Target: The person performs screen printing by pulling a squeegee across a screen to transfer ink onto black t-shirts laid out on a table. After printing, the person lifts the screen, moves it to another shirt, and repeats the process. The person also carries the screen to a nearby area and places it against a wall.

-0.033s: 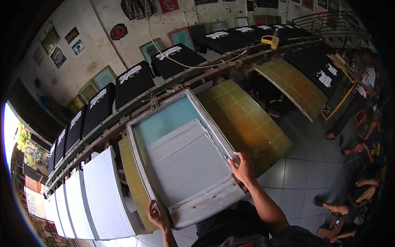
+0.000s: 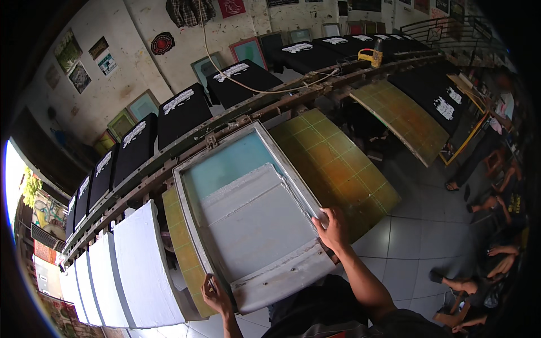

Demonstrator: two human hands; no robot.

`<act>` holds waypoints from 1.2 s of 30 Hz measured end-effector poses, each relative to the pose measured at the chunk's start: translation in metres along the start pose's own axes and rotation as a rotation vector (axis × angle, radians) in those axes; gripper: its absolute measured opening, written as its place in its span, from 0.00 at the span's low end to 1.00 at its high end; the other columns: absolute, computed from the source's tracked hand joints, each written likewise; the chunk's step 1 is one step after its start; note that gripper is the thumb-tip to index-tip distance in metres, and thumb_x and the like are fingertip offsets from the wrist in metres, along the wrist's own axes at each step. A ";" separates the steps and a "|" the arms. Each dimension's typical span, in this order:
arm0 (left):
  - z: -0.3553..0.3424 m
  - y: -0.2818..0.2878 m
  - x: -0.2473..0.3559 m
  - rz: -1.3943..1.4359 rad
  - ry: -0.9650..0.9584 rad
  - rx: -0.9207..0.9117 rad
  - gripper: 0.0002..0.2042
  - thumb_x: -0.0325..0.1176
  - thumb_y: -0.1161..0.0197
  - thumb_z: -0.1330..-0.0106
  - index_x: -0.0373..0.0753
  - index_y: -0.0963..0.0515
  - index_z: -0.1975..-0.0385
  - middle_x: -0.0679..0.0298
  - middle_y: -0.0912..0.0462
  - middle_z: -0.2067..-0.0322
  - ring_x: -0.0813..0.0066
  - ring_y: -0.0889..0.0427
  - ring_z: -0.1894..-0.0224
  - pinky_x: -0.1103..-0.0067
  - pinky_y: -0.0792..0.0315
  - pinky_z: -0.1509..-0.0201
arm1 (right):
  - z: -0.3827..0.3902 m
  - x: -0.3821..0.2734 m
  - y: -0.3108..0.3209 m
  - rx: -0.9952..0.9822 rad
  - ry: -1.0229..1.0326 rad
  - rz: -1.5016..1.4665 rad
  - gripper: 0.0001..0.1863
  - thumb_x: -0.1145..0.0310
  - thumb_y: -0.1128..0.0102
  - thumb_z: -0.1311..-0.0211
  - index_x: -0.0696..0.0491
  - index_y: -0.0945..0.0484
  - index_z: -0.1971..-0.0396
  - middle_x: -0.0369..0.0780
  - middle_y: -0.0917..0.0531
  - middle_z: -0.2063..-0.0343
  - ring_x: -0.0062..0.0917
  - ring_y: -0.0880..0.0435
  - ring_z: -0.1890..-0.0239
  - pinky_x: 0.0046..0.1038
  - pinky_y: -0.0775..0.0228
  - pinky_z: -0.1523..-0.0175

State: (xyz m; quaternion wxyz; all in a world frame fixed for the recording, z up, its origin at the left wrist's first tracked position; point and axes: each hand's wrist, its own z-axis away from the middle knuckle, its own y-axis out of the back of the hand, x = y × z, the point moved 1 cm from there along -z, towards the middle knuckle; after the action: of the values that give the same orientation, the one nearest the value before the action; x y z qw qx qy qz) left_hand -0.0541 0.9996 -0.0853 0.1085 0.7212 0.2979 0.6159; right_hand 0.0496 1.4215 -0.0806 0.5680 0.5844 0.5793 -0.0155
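In front of me a screen printing frame (image 2: 307, 201) lies over a yellow-green board, tilted in the view. Its mesh is teal at the far end, and grey ink (image 2: 253, 225) covers most of the rest. My right hand (image 2: 333, 230) grips the frame's right side rail near the close corner, fingers curled over it. At the close left corner my left hand (image 2: 215, 296) is closed on the left rail. The boards' yellow-green surface (image 2: 338, 174) shows to the right of the frame, and a strip of it to the left.
White shirts on boards (image 2: 143, 265) lie at the left. Black printed shirts (image 2: 183, 112) line the far side of a metal rail (image 2: 135, 172). A yellow heat gun (image 2: 370, 57) rests on it, under a hanging cable (image 2: 248, 84). Several people (image 2: 501, 248) sit at the right.
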 end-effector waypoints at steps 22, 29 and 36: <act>-0.008 -0.009 -0.010 0.017 0.005 0.002 0.14 0.40 0.32 0.24 0.38 0.13 0.47 0.59 0.11 0.52 0.67 0.14 0.56 0.73 0.20 0.56 | -0.008 0.001 -0.001 0.012 0.022 -0.018 0.20 0.55 0.29 0.31 0.53 0.19 0.48 0.47 0.16 0.52 0.46 0.19 0.46 0.44 0.25 0.40; -0.007 -0.009 -0.006 0.008 0.003 0.012 0.15 0.41 0.32 0.23 0.38 0.13 0.47 0.58 0.12 0.51 0.67 0.14 0.56 0.74 0.20 0.57 | -0.008 0.001 -0.002 0.017 0.015 0.005 0.21 0.55 0.28 0.31 0.53 0.19 0.48 0.47 0.16 0.52 0.45 0.18 0.45 0.43 0.25 0.40; -0.007 -0.010 -0.007 0.014 0.010 0.011 0.15 0.42 0.32 0.23 0.38 0.12 0.47 0.58 0.12 0.51 0.68 0.14 0.57 0.73 0.19 0.57 | -0.008 0.001 -0.002 0.013 0.023 0.013 0.21 0.55 0.28 0.31 0.53 0.19 0.48 0.47 0.16 0.51 0.45 0.18 0.45 0.43 0.26 0.39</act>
State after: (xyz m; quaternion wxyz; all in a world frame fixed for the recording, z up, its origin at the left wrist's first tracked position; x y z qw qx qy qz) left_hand -0.0645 1.0017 -0.0945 0.0988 0.7207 0.2966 0.6187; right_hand 0.0435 1.4270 -0.0799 0.5577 0.5918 0.5820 -0.0087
